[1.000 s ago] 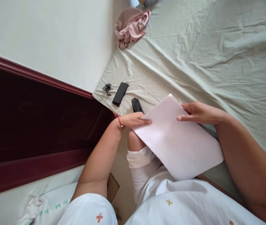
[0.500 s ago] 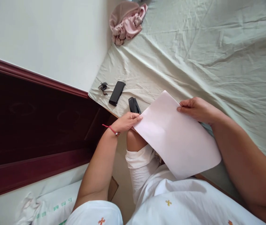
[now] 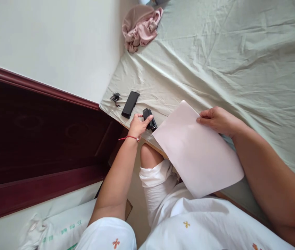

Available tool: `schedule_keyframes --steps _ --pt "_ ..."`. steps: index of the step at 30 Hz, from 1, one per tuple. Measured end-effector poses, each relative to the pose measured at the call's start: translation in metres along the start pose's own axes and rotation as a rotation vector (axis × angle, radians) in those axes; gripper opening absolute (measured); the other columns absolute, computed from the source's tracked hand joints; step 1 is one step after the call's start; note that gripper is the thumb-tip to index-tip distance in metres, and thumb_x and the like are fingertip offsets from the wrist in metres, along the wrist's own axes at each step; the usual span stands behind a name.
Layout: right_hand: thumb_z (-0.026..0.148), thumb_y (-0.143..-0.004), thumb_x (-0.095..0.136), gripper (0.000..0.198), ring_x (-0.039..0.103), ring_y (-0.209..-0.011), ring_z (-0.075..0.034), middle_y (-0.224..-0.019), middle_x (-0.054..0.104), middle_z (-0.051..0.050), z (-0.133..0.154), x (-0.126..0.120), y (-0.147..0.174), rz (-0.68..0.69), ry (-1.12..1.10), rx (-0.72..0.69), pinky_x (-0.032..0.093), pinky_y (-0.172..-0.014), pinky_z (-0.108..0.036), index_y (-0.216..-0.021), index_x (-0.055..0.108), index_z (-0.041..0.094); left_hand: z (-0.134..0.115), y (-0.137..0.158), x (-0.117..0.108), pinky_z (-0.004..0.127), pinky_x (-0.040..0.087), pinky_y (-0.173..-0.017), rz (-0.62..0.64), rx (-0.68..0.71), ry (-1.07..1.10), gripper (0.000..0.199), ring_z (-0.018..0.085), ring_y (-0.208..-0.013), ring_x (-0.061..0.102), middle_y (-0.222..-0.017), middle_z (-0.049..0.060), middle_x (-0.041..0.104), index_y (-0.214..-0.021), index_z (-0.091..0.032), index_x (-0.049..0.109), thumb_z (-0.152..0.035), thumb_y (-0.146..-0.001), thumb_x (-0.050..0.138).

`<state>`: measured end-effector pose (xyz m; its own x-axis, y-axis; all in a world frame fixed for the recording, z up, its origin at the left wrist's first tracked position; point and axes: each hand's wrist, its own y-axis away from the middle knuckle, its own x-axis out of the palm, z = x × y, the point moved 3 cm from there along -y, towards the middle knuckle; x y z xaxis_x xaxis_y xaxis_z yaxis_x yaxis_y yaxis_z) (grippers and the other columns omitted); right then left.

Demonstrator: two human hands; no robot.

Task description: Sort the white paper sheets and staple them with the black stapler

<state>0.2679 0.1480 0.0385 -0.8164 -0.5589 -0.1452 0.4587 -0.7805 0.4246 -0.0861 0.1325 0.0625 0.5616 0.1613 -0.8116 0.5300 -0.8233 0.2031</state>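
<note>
A white sheet of paper [image 3: 199, 152] lies slanted over my lap and the bed's edge. My right hand [image 3: 216, 119] pinches its upper right edge between thumb and fingers. On the bed, by the sheet's left corner, is a black stapler [image 3: 147, 114]. My left hand [image 3: 138, 126], with a red cord round the wrist, has its thumb across the stapler and its fingers along the left side; part of the grip is hidden. That hand is apart from the paper.
Left of the stapler lie a black phone [image 3: 130, 104] and a bunch of keys [image 3: 115, 97] on the pale green sheet [image 3: 215, 69]. A pink cloth [image 3: 142, 29] is bunched near the wall. Dark red wood panelling [image 3: 33, 132] runs along the left, above a white bag [image 3: 61, 227].
My left hand has let go of the paper's left corner and moved up to the stapler, taking hold of it. My right hand keeps the paper nearly in place.
</note>
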Motion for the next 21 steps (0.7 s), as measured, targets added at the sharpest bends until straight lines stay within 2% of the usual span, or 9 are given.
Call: schedule_keyframes --steps 3,6,10,15,21 --pt "0.052 -0.079 0.084 0.032 0.062 -0.060 -0.021 -0.069 0.071 -0.003 -0.002 -0.001 -0.002 -0.008 -0.037 0.011 0.045 -0.051 -0.034 -0.068 0.072 0.024 -0.009 -0.002 0.007 0.036 0.059 -0.091 -0.062 -0.007 -0.134 0.043 0.028 -0.104 0.078 -0.104 0.012 0.080 -0.103 -0.020 0.061 -0.044 -0.081 0.089" --pt "0.053 -0.077 0.087 0.032 0.067 -0.061 -0.024 -0.071 0.075 -0.005 -0.002 -0.002 -0.003 -0.005 -0.067 0.020 0.048 -0.051 -0.035 -0.069 0.075 0.025 -0.017 -0.002 0.012 0.040 0.058 -0.101 -0.043 0.008 -0.210 0.039 0.031 -0.113 0.077 -0.111 0.016 0.081 -0.101 -0.019 0.064 -0.045 -0.083 0.086" --pt "0.050 -0.075 0.089 0.028 0.069 -0.063 -0.025 -0.074 0.077 -0.006 -0.003 -0.002 -0.004 -0.013 -0.107 0.059 0.051 -0.052 -0.036 -0.069 0.077 0.025 -0.023 0.000 0.016 0.039 0.060 -0.097 -0.027 0.016 -0.198 0.037 0.031 -0.110 0.078 -0.113 0.017 0.081 -0.104 -0.017 0.066 -0.045 -0.086 0.082" --pt "0.043 -0.077 0.087 0.025 0.061 -0.053 -0.020 -0.066 0.072 -0.005 -0.002 -0.003 -0.005 -0.066 -0.080 0.055 0.044 -0.045 -0.034 -0.064 0.076 0.025 -0.027 0.006 0.021 0.034 0.062 -0.079 -0.008 -0.029 -0.126 0.038 0.030 -0.101 0.080 -0.117 0.019 0.081 -0.112 -0.014 0.067 -0.043 -0.090 0.080" --pt "0.028 -0.085 0.077 0.012 0.051 -0.047 -0.014 -0.063 0.065 -0.002 0.008 -0.005 0.003 -0.114 0.024 0.211 0.032 -0.041 -0.029 -0.074 0.077 0.022 -0.025 0.008 0.021 0.035 0.061 -0.089 -0.027 -0.003 -0.146 0.038 0.029 -0.106 0.079 -0.117 0.018 0.081 -0.114 -0.015 0.068 -0.043 -0.091 0.079"
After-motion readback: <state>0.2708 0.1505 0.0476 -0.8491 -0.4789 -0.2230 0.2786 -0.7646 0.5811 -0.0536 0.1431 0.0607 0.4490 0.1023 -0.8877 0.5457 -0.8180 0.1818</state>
